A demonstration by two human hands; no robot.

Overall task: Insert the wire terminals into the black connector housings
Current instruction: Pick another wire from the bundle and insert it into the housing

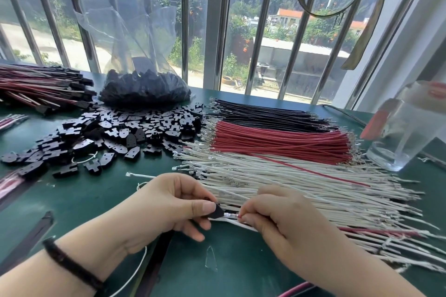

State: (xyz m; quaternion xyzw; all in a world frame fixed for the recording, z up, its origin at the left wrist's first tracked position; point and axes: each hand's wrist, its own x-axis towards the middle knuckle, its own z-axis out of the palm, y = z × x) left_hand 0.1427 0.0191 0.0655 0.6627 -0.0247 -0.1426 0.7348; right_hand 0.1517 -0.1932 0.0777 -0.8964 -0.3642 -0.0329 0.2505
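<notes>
While each hand (169, 202) (280, 217) pinches housing (218, 211) and wire (231, 215), loose housings (115, 132) crowd left.

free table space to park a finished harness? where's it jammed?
Bare green mat between the loose housings and the left hand, with only stray thread. More near the front edge, between the forearms. Crowded: housing pile and bag at back, white wires, red wires and black wires filling the right, finished harnesses far left.
</notes>
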